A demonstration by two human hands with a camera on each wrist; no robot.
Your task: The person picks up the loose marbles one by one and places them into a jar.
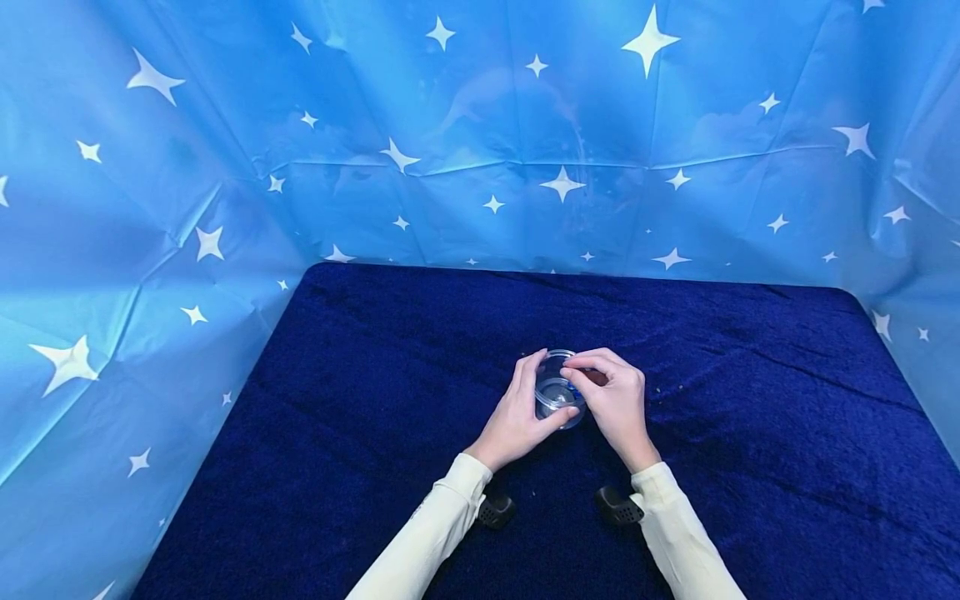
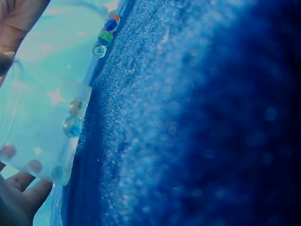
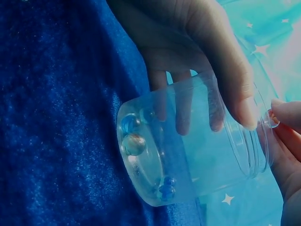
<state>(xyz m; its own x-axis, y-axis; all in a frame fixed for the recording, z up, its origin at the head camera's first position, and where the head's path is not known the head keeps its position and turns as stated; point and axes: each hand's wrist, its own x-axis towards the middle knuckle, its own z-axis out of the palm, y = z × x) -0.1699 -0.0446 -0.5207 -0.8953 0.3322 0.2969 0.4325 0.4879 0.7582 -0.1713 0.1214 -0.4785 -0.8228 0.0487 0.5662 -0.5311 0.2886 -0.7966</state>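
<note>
A clear plastic jar (image 1: 555, 390) stands between the two hands. My left hand (image 1: 517, 423) holds it around the side, the thumb on the near side and the fingers behind, as the right wrist view shows. Several glass marbles (image 3: 134, 144) lie at the bottom of the jar. At the jar's mouth my right hand (image 1: 621, 404) pinches an orange-tinted marble (image 3: 273, 118) between thumb and fingers, close to the rim.
Beyond the jar, a short row of marbles (image 2: 106, 37) rests on the dark blue velvet cloth (image 1: 390, 358). A starry blue backdrop (image 1: 480, 133) encloses the table at the back and sides. Black wrist devices (image 1: 495, 510) sit beneath the sleeves.
</note>
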